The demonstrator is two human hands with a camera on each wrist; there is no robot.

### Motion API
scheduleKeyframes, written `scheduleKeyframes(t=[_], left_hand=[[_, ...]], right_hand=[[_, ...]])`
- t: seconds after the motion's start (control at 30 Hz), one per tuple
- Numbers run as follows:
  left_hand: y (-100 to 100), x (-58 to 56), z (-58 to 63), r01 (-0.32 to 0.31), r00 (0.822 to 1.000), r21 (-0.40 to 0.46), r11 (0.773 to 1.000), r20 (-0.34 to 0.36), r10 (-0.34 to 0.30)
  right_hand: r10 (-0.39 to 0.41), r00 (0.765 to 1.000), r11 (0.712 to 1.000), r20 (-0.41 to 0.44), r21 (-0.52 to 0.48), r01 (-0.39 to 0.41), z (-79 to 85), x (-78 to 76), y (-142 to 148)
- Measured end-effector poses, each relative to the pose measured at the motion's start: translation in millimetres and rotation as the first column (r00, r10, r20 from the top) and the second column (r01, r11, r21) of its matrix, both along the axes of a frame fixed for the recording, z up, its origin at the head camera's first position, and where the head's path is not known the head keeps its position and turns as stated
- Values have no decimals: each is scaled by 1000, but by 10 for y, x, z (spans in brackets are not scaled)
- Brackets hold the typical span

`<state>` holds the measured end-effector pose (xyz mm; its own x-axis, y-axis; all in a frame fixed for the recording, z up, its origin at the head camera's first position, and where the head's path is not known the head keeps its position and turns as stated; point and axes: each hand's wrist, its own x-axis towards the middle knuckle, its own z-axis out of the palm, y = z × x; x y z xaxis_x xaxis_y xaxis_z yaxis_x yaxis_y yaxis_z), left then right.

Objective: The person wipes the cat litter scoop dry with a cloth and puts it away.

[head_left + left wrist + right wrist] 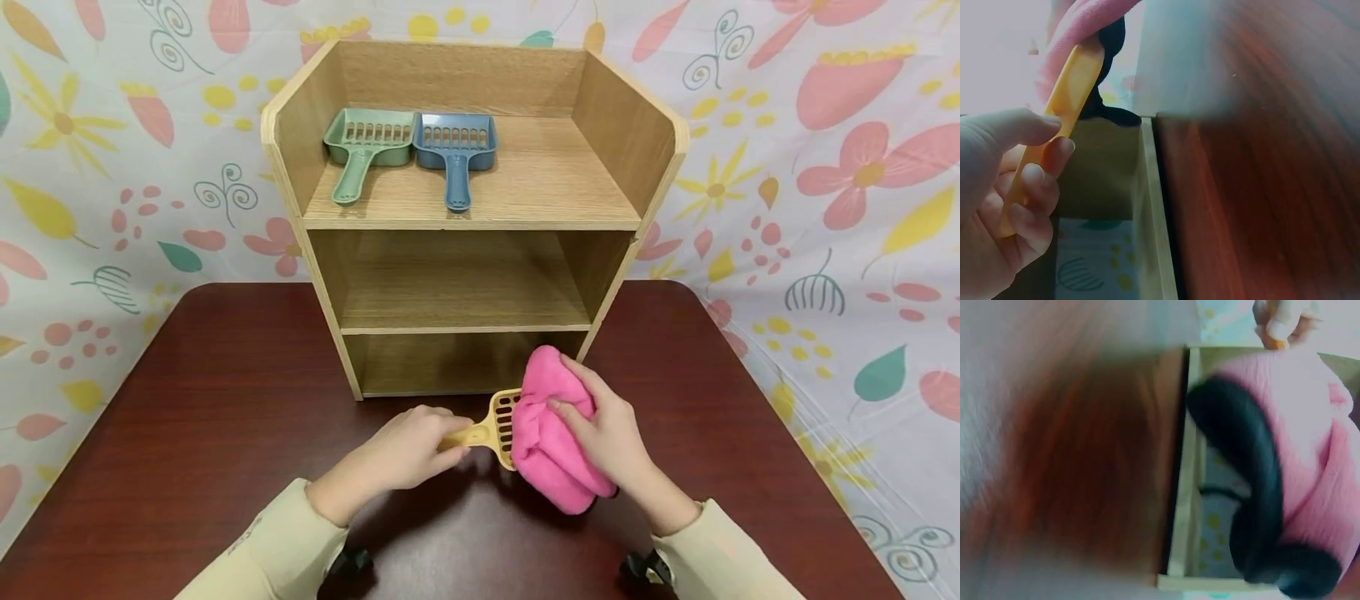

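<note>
One yellow scoop (485,433) is held above the worktop (247,375), in front of the lowest level of the shelf unit. Its handle is gripped by the left hand (408,446), with the thumb on one face and the fingers curled round the other. The far part of its slotted head is covered by one pink cloth (551,450), which is held bunched between the thumb and fingers of the right hand (609,433). A dark layer is seen along the cloth in the right wrist view.

The step in hand is judged to be the wiping of the scoop. For the next move, the handle would need to be held steady while the cloth is worked over the slots; whether both faces have been wiped cannot be told.

Two more scoops are counted on the top level of the one shelf unit (547,179): one green scoop (362,158) at the left and one blue scoop (456,162) just beside it, both with handles pointed frontward. Three scoops are thus shown in all. Behind, a patterned sheet (862,333) is hung.
</note>
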<state>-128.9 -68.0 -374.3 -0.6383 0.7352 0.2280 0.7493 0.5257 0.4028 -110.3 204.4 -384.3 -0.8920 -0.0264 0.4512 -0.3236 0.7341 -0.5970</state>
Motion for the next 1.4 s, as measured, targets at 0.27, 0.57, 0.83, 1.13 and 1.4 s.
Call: scheduleKeyframes(t=[0.27, 0.57, 0.83, 1.13, 1.4], left_hand=[[-34, -3, 38, 32, 999, -40, 999, 18, -31], [-1, 5, 62, 43, 999, -24, 999, -32, -44], [14, 20, 70, 66, 991, 2, 998, -121, -65], [-30, -31, 52, 44, 988, 17, 999, -151, -41], [-92, -41, 30, 2, 985, 26, 1000, -172, 3]], right_hand=[[150, 969, 970, -195, 220, -106, 269, -37, 75], [388, 885, 790, 259, 400, -464, 284, 2, -24], [371, 928, 803, 14, 497, -329, 158, -83, -158], [314, 947, 850, -64, 464, -250, 143, -110, -108], [196, 978, 892, 66, 403, -206, 143, -103, 16]])
